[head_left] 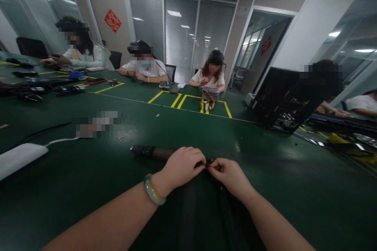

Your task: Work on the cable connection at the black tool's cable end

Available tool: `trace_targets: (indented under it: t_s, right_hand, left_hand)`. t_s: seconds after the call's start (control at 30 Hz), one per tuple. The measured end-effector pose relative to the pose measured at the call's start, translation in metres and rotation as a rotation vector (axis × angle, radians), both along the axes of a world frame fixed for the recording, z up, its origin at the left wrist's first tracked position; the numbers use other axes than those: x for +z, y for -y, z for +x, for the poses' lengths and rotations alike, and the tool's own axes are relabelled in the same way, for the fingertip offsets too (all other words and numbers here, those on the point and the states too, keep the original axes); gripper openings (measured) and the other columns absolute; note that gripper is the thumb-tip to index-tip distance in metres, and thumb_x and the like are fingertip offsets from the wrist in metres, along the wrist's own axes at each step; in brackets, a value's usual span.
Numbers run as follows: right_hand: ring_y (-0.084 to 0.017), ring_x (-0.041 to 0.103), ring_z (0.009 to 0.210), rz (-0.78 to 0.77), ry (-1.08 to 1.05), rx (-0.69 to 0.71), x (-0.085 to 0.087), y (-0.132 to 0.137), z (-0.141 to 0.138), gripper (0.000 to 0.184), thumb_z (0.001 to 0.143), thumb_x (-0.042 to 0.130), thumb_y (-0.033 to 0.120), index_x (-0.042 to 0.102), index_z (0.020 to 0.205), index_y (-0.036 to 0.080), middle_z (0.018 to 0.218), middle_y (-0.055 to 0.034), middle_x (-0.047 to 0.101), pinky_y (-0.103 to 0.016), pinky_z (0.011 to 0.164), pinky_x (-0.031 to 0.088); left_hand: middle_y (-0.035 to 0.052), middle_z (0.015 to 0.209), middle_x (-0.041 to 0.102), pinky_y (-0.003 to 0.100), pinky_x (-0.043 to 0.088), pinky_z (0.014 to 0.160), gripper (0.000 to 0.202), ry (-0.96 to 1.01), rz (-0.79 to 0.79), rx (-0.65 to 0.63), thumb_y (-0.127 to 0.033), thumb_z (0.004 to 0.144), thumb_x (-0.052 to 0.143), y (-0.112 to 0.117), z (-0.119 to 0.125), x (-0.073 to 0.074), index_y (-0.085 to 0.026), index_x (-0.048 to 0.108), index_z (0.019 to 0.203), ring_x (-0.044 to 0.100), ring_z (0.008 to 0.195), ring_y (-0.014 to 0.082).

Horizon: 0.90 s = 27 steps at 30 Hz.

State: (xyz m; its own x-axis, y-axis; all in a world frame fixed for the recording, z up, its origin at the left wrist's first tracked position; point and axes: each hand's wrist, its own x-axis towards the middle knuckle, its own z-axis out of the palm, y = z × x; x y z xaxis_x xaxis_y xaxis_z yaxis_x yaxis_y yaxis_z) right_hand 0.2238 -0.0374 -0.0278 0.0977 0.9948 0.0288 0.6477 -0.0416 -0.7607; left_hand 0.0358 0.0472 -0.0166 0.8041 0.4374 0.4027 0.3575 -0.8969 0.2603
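Observation:
My left hand (180, 166) is curled over one end of a dark, long cylindrical object (150, 151) that lies on the green table (88, 188). A pale green bangle (153, 190) sits on that wrist. My right hand (229, 174) pinches a small dark part (208, 163) right where the two hands meet. A dark strap or cable (188, 208) runs from under the hands toward me. What exactly the right fingers hold is too small to name.
A white device (20, 157) with a cable lies at the left. An open black computer case (279, 104) stands at the right. Several other people sit at the far side, one by a small unit with coloured wires (208, 100). Yellow tape marks the table.

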Motion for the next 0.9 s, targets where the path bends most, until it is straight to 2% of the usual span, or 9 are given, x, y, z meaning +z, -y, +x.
trace_targets:
  t_s: [0.17,0.37,0.5,0.6,0.77,0.9]
  right_hand:
    - [-0.013,0.058,0.061,-0.007,0.024,-0.008,0.0016,0.0013,-0.0008,0.015,0.082,0.062,0.033,0.071,0.081,0.021,0.074,0.0015,0.071,-0.020,0.053,0.038]
    - [-0.013,0.060,0.063,-0.016,0.013,-0.005,0.0016,0.0021,-0.0009,0.016,0.082,0.061,0.033,0.071,0.082,0.021,0.074,0.0008,0.071,-0.021,0.054,0.039]
    - [-0.014,0.060,0.063,-0.006,0.005,0.000,0.0004,0.0018,-0.0011,0.016,0.082,0.061,0.032,0.071,0.081,0.020,0.074,0.0008,0.071,-0.021,0.055,0.039]
    - [-0.015,0.062,0.065,-0.021,-0.022,0.006,-0.0007,0.0015,-0.0007,0.016,0.083,0.060,0.033,0.071,0.083,0.020,0.076,0.0002,0.071,-0.021,0.056,0.041]
    - [-0.016,0.064,0.069,-0.018,-0.049,0.014,-0.0008,0.0011,-0.0004,0.015,0.083,0.061,0.031,0.071,0.083,0.020,0.078,-0.0009,0.072,-0.022,0.059,0.044]
    - [-0.015,0.063,0.068,-0.013,-0.025,0.019,0.0011,0.0012,-0.0006,0.016,0.083,0.060,0.032,0.072,0.083,0.020,0.078,0.0000,0.072,-0.022,0.059,0.043]
  left_hand:
    - [-0.0003,0.097,0.063,0.033,0.042,0.083,0.010,0.004,0.010,-0.016,-0.028,0.087,0.061,-0.0008,-0.0009,-0.0016,-0.023,0.063,0.095,0.057,0.094,0.0181]
    - [-0.0002,0.094,0.064,0.034,0.043,0.080,0.012,0.034,-0.017,0.039,-0.028,0.084,0.062,0.0012,-0.0006,-0.0014,-0.022,0.062,0.094,0.058,0.089,0.0184]
    - [-0.0008,0.095,0.064,0.033,0.042,0.081,0.009,0.025,-0.018,0.008,-0.024,0.084,0.061,0.0016,-0.0006,-0.0001,-0.023,0.063,0.092,0.057,0.091,0.0183]
    - [-0.0014,0.100,0.064,0.033,0.042,0.083,0.014,0.015,-0.022,-0.006,-0.022,0.083,0.062,0.0030,-0.0012,0.0025,-0.024,0.062,0.097,0.057,0.094,0.0183]
    - [-0.0019,0.095,0.064,0.033,0.042,0.082,0.011,-0.005,-0.027,0.049,-0.025,0.084,0.063,0.0042,-0.0014,0.0052,-0.023,0.060,0.094,0.057,0.092,0.0182]
    - [-0.0020,0.098,0.064,0.032,0.042,0.085,0.010,-0.008,-0.012,-0.004,-0.022,0.085,0.060,0.0021,-0.0006,0.0033,-0.025,0.062,0.094,0.057,0.094,0.0171]
